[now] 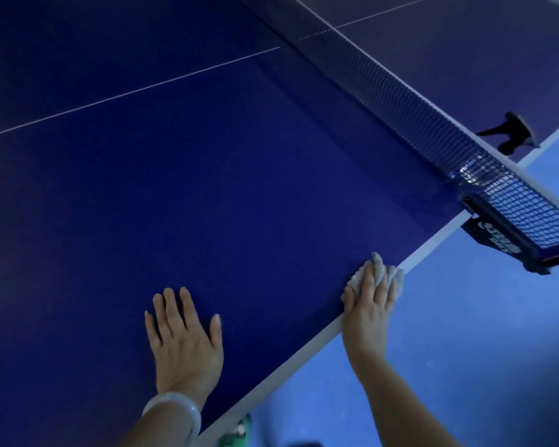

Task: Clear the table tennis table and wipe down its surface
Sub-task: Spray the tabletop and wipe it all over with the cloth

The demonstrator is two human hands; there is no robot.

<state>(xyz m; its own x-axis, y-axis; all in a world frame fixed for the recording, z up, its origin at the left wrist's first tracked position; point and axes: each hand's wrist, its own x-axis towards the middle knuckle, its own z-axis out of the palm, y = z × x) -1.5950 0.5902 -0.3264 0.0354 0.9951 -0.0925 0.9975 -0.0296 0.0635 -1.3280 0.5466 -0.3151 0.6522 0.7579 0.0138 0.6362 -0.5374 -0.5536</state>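
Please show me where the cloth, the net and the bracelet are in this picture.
cloth (397, 277): head view, the bunched part beyond the right hand's fingers.
net (400, 88): head view, the middle of the mesh.
bracelet (175, 406): head view, the band on the left wrist.

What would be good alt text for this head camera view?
The right hand presses a pale cloth on the side edge of a blue table tennis table, near the net. The left hand, a bangle on its wrist, rests flat on the surface.

Dim bluish light (soft, slightly blurred)
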